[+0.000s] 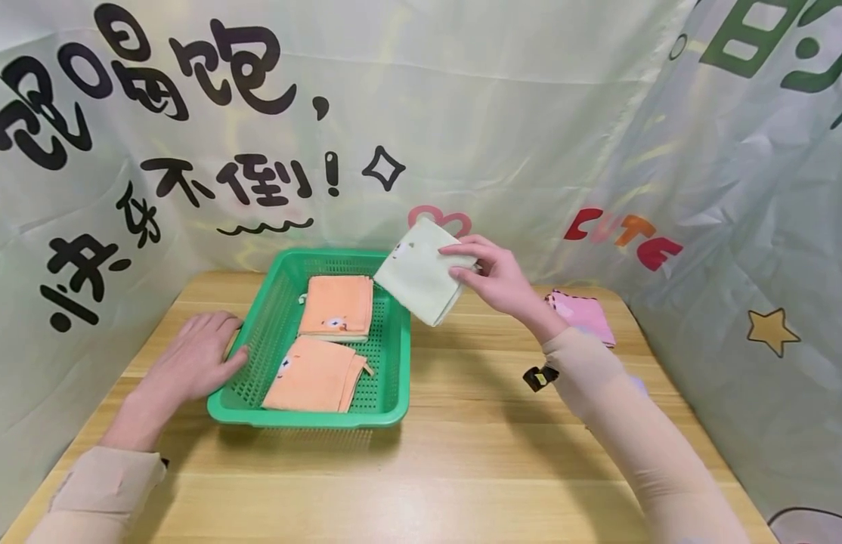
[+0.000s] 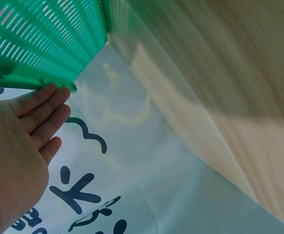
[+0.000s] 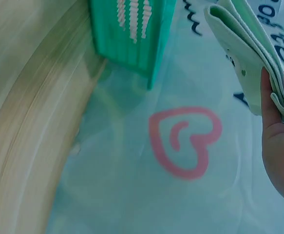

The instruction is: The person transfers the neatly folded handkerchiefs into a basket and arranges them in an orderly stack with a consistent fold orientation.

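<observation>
My right hand (image 1: 492, 273) pinches a folded pale green towel (image 1: 424, 272) by its right edge, held up beside the right rim of the green plastic basket (image 1: 399, 378). In the right wrist view the towel (image 3: 246, 58) shows its folded layers between thumb and fingers. Two folded orange towels lie in the basket: the back towel (image 1: 339, 302) has a pale layer under its front edge, and the front towel (image 1: 312, 378) is turned at an angle. My left hand (image 1: 196, 355) rests at the basket's left rim, its fingers fairly straight in the left wrist view.
A folded pink towel (image 1: 583, 316) with a dark-stitched edge lies on the wooden table (image 1: 462, 468) at the right, partly behind my right forearm. A bit of something lavender (image 1: 639, 384) shows past the sleeve. Printed white cloth (image 1: 516, 113) hangs behind and along both sides.
</observation>
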The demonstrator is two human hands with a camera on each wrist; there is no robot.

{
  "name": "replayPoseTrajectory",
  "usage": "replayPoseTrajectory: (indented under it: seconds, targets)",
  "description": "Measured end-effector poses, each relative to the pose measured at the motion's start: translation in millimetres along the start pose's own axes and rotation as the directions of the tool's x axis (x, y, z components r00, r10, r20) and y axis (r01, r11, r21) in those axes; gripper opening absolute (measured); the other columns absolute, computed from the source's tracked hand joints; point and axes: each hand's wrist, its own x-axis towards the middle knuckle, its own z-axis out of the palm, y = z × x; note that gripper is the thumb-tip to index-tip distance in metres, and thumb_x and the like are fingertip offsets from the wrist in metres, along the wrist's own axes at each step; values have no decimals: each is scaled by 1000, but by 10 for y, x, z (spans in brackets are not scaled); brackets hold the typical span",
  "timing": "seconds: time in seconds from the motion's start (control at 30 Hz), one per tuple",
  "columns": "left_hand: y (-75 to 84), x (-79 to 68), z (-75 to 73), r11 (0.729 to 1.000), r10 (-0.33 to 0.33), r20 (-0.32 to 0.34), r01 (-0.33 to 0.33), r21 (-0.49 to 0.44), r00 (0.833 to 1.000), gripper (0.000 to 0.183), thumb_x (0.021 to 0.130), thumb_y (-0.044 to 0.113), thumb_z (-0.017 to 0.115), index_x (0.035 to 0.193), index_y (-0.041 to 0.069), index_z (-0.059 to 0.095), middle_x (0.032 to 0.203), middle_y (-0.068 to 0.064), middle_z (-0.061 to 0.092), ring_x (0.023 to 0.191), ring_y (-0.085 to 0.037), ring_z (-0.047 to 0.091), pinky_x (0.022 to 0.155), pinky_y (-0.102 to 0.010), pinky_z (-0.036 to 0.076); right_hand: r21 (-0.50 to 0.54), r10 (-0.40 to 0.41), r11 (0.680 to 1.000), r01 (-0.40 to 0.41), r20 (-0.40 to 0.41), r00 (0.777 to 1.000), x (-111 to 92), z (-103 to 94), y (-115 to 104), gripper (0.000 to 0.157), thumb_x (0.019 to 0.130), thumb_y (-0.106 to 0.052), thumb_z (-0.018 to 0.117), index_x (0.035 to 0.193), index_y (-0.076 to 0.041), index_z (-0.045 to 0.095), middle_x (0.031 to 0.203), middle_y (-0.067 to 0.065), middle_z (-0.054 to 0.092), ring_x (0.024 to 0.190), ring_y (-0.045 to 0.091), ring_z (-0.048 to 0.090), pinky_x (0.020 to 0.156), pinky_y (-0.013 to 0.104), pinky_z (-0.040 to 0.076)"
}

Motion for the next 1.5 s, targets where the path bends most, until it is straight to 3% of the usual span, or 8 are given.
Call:
replayPoseTrajectory:
  seconds: [0.3,0.43,0.63,0.8,0.9,1.17,1.37,1.5]
  targets:
    - [-24,26,27,1000,9,2,-9,-1,1000,45,96,25,59,123,-11,60,124,-28,60,120,-48,52,108,-63,36,58,-40,998,34,105,994,180,482,-71,32,94,5,70,126,1,72,133,17,62,101,24,65,74,26,60]
    - [-13,28,30,1000,5,5,-5,1,1000,45,95,25,59,123,-11,60,123,-27,61,119,-47,52,108,-63,36,84,-43,996,30,152,987,180,736,-5,31,94,4,71,125,-1,73,131,14,63,89,19,63,68,23,55]
    - [-1,25,29,1000,-8,26,8,-1,1000,46,96,25,58,124,-11,59,125,-28,60,121,-47,51,109,-63,35,100,-76,994,54,234,969,175,1085,93,30,95,-1,72,125,-3,74,128,10,65,95,15,56,65,24,43]
    - [-3,21,28,1000,-15,34,16,-3,999,46,97,25,58,124,-12,59,125,-28,60,121,-48,51,110,-63,35,121,-111,990,76,319,941,212,1338,115,30,95,-2,72,126,-2,73,125,10,67,117,16,57,89,25,52]
    - [-4,21,22,1000,-21,39,21,-4,999,46,97,25,58,125,-12,59,126,-28,59,121,-48,51,110,-63,35,117,-112,990,73,371,922,234,1463,95,31,95,-3,73,127,-3,73,127,9,67,120,15,57,96,26,52]
    - [-11,26,5,1000,-28,42,28,-3,999,46,98,25,58,125,-12,59,126,-29,59,122,-48,50,111,-64,34,136,-34,990,-44,520,854,271,1733,68,30,97,-6,72,127,-9,75,130,1,67,111,7,57,78,21,49]
    - [-15,29,6,1000,-29,37,29,-3,999,46,97,25,59,125,-11,59,126,-28,59,122,-47,50,110,-63,35,127,15,986,-110,583,813,294,1867,119,31,96,-4,73,126,-10,75,131,-1,68,123,4,57,96,23,52]
    - [-15,26,-1,999,-31,41,32,-4,999,47,97,26,58,126,-11,59,127,-28,59,122,-48,50,110,-63,34,67,73,988,-142,604,794,301,1891,123,32,96,-4,73,126,-13,75,133,-3,67,123,7,56,95,22,49]
